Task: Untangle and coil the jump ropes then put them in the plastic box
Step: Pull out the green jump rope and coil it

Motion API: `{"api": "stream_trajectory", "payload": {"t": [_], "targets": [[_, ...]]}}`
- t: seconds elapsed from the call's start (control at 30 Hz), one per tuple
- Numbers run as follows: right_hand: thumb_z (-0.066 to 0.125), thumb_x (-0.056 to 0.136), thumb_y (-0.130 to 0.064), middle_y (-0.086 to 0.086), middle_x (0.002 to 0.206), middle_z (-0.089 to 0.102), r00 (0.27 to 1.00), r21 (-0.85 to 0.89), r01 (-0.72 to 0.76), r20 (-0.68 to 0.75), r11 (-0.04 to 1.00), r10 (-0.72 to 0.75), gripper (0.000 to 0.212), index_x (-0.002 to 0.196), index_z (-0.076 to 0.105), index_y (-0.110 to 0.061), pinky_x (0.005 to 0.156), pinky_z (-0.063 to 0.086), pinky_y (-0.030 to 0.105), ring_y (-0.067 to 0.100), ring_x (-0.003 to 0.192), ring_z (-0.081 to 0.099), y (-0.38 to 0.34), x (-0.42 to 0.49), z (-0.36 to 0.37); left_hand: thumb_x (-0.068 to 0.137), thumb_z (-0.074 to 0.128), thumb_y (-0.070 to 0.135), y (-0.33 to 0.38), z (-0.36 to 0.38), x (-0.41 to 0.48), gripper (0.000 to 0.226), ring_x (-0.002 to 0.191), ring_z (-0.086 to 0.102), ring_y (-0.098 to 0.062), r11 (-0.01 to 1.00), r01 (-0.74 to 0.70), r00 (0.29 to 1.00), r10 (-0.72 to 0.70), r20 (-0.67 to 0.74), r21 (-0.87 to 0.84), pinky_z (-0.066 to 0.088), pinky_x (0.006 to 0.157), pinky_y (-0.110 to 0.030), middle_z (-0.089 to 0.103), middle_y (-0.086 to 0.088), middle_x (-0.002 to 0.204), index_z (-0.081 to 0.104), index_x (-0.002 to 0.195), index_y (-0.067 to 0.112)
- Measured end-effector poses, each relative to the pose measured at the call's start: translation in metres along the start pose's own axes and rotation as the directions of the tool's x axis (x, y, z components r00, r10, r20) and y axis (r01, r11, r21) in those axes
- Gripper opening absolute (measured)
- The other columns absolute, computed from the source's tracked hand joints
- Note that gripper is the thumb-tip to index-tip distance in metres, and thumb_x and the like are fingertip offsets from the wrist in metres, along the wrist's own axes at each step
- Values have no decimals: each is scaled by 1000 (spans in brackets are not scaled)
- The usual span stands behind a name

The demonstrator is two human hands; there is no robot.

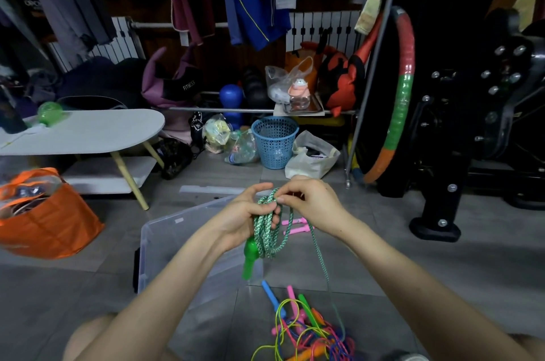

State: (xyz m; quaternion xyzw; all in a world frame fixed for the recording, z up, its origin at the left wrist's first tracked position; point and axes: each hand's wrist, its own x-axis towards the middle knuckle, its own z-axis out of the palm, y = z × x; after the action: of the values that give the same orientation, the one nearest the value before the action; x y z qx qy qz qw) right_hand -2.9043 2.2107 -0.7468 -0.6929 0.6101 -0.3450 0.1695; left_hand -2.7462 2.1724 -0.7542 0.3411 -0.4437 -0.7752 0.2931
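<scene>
My left hand (240,219) grips a bundle of coiled green-and-white jump rope (269,228), and its green handle (250,260) hangs down below my palm. My right hand (309,200) pinches the rope at the top of the coil. A loose strand (321,266) runs from there down to the floor. The clear plastic box (165,245) lies on the floor under my left forearm. A tangled pile of jump ropes (306,331) with blue, pink, green and orange handles sits on the tiles near my knees. Pink handles (295,226) lie behind the coil.
An orange bag (50,219) stands at the left by a low white table (88,130). A blue basket (274,141), plastic bags and bottles crowd the back. Black exercise equipment (460,124) and a hoop (401,101) stand on the right.
</scene>
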Motion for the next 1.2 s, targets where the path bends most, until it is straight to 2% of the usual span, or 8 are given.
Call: {"api": "stream_trajectory", "payload": {"t": [0.23, 0.37, 0.53, 0.63, 0.83, 0.97, 1.03, 1.2], "targets": [[63, 80, -5, -7, 78, 50, 1000, 29, -14, -14, 999, 15, 25, 104, 58, -14, 73, 42, 26, 12, 71, 46, 26, -4, 8, 86, 41, -16, 11, 1, -6, 56, 46, 48, -18, 1000, -13, 999, 12, 43, 18, 43, 46, -26, 53, -11, 58, 34, 131, 16], [63, 83, -10, -6, 64, 46, 982, 86, -170, -65, 982, 176, 14, 76, 58, -22, 52, 34, 7, 2, 60, 42, 61, -27, 27, 87, 36, -17, 21, -1, -14, 55, 45, 43, -15, 1000, -26, 996, 26, 87, 3, 37, 44, -24, 49, -10, 57, 36, 129, 19], [59, 89, -10, 2, 59, 59, 910, 390, -408, 99, 826, 403, 27, 62, 59, -10, 62, 41, 18, 2, 54, 53, 103, -77, 55, 91, 36, -9, 28, -9, -17, 46, 42, 38, -13, 1000, -8, 1000, 9, 29, -12, 32, 41, -21, 45, -8, 57, 39, 128, 17], [53, 92, -8, 0, 49, 51, 902, 478, -376, -7, 794, 431, 27, 67, 61, -6, 52, 40, 22, 2, 43, 46, 93, -74, 42, 96, 41, 12, 26, -16, -15, 27, 40, 34, -12, 1000, -2, 997, 0, -76, -26, 28, 39, -19, 41, -4, 55, 38, 122, 14], [51, 94, -16, -17, 41, 46, 929, 446, -29, -318, 895, 188, 21, 82, 68, -14, 49, 29, 11, -3, 43, 41, 9, -19, -42, 96, 39, 7, 28, -35, -1, 29, 35, 33, -12, 996, -33, 979, 16, -203, -81, 28, 37, -18, 40, -3, 51, 39, 123, 17], [55, 93, -20, -12, 52, 42, 890, 408, 181, -456, 895, 28, 31, 69, 61, -2, 51, 27, 16, -1, 52, 35, -39, -1, -80, 94, 40, 1, 26, -38, 5, 36, 36, 33, -12, 998, -66, 962, 68, -263, 15, 27, 39, -19, 40, -3, 52, 40, 126, 17], [57, 91, -24, 2, 57, 43, 886, 337, 180, -464, 924, -3, 32, 69, 62, -1, 53, 27, 23, 5, 57, 35, -43, 3, -81, 94, 39, 0, 27, -38, 6, 35, 36, 33, -12, 996, -84, 956, 85, -281, 17, 27, 39, -19, 40, -2, 51, 41, 124, 16], [60, 88, -22, -2, 55, 54, 968, 144, 6, -250, 989, 31, 20, 75, 68, -10, 54, 34, 24, 1, 52, 43, -21, -2, -45, 95, 42, 2, 30, -38, 2, 34, 39, 34, -11, 987, -105, 945, 138, -298, 125, 29, 40, -20, 41, -1, 52, 42, 126, 15]]}}
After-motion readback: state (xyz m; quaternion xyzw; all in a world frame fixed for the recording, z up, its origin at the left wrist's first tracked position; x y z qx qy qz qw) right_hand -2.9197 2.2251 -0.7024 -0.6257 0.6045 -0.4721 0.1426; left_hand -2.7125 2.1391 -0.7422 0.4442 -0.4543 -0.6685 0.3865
